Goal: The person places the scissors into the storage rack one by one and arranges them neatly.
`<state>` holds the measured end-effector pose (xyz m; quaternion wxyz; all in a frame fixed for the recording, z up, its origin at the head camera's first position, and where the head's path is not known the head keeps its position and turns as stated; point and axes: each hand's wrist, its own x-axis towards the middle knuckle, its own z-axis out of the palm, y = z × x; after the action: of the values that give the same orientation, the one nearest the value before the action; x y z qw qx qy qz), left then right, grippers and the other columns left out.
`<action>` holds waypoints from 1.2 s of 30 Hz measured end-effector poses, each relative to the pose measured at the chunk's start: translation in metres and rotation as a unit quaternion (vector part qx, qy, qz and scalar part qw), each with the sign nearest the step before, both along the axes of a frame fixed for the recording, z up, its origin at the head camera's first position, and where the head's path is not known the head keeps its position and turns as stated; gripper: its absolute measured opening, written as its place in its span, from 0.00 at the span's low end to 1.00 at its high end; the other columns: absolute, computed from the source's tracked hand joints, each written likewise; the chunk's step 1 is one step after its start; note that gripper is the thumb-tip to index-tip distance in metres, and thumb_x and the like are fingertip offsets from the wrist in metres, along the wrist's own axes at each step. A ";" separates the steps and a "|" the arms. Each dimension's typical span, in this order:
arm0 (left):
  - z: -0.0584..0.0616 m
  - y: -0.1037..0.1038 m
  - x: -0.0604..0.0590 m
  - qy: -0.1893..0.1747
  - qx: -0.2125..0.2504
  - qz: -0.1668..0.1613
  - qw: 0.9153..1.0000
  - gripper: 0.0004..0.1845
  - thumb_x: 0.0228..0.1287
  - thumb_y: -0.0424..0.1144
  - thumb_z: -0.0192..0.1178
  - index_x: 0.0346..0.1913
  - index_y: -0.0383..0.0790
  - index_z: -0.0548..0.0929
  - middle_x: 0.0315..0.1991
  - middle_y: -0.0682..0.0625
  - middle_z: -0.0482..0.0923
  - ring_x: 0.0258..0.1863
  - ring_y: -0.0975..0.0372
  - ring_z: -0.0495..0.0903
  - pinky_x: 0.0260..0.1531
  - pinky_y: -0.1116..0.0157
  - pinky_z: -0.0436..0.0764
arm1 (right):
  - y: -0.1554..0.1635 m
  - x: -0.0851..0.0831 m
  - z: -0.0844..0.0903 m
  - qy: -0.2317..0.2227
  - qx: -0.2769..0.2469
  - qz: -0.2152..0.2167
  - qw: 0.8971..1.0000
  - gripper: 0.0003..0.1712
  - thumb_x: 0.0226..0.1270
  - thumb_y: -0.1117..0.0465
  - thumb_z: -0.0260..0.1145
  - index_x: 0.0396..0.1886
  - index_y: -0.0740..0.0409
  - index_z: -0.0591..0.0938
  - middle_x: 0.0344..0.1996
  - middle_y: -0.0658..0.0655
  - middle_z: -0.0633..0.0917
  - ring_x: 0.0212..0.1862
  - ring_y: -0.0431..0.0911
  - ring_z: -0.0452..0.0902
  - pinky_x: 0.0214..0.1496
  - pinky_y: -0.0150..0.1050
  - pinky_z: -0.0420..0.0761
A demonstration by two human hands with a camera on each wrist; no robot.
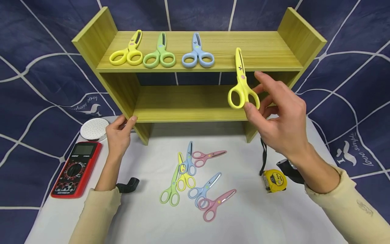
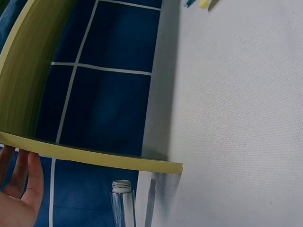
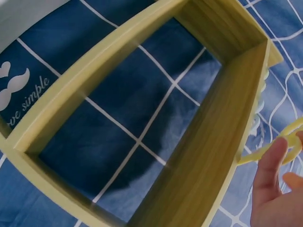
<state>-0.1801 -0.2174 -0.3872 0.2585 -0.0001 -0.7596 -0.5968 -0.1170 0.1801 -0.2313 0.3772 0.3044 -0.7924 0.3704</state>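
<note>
Yellow scissors point blade-up in my right hand, whose thumb and fingers pinch one handle loop. In the head view the blade overlaps the front edge of the upper board near its right end. The right wrist view shows the scissors' handle by the thumb. My left hand holds the left side panel of the wooden shelf, thumb at its front edge and fingers on its outer side. On the upper board lie yellow scissors, green scissors and blue scissors, handles toward me.
Several scissors in blue, yellow, green and pink lie loosely on the white table. A red multimeter and a round white perforated disc are at left. A yellow tape measure lies at right. Patterned blue cloth hangs behind.
</note>
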 end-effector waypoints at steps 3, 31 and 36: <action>0.000 0.001 0.000 0.006 0.004 -0.003 1.000 0.15 0.67 0.34 0.64 0.55 0.33 0.84 0.44 0.57 0.83 0.40 0.68 0.82 0.40 0.76 0.80 | -0.004 -0.004 0.006 -0.013 -0.025 -0.018 0.999 0.29 0.58 0.69 0.71 0.61 0.65 0.79 0.39 0.62 0.85 0.24 0.38 0.69 0.27 0.22 0.71; -0.001 -0.001 0.000 0.004 -0.002 0.000 1.000 0.15 0.67 0.35 0.64 0.54 0.34 0.85 0.43 0.58 0.83 0.41 0.68 0.82 0.41 0.75 0.80 | -0.025 -0.050 0.021 0.034 -0.096 -0.106 0.989 0.14 0.62 0.60 0.71 0.45 0.62 0.87 0.38 0.55 0.85 0.20 0.38 0.64 0.26 0.26 0.63; -0.002 -0.001 -0.001 0.001 0.005 -0.001 1.000 0.15 0.67 0.34 0.64 0.55 0.33 0.85 0.44 0.58 0.83 0.41 0.68 0.82 0.42 0.75 0.80 | -0.026 -0.032 -0.009 0.020 -0.141 -0.021 0.990 0.09 0.59 0.66 0.70 0.38 0.69 0.86 0.30 0.57 0.80 0.20 0.38 0.64 0.22 0.25 0.62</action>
<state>-0.1808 -0.2182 -0.3887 0.2585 -0.0006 -0.7564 -0.6009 -0.1491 0.1538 -0.2402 0.4395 0.2390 -0.7310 0.4641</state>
